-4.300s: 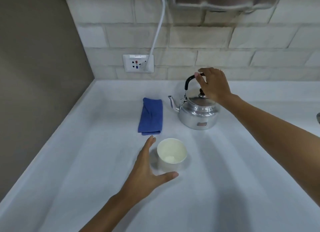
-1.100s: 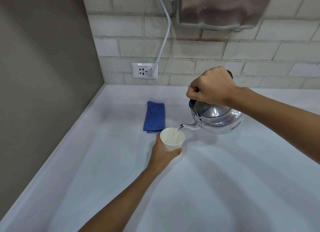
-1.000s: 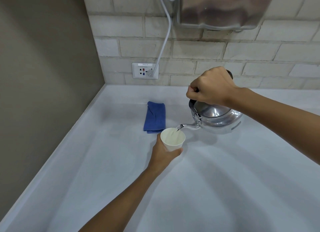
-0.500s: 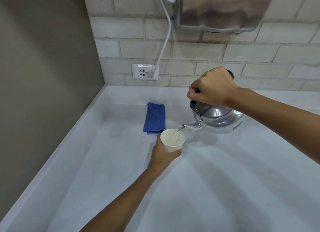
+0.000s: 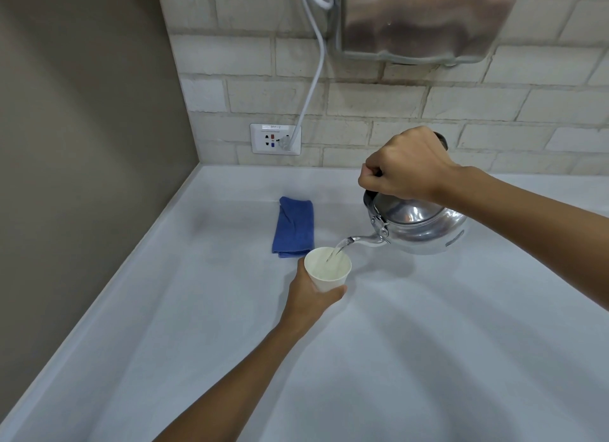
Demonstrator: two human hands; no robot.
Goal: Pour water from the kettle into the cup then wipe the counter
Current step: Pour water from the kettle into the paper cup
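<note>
A shiny metal kettle hangs tilted above the white counter, spout pointing left. My right hand is closed around its black handle from above. A thin stream of water runs from the spout into a white paper cup. My left hand grips the cup from its near left side, and the cup leans slightly toward the spout. A folded blue cloth lies flat on the counter just behind the cup.
A brown wall bounds the counter on the left and a brick wall at the back. A wall socket with a white cable plugged in sits above the counter. A metal appliance hangs overhead.
Earlier the kettle stood on the counter and my left hand was open beside the cup. Since one second ago the pouring pose has held almost still, water still streaming.
</note>
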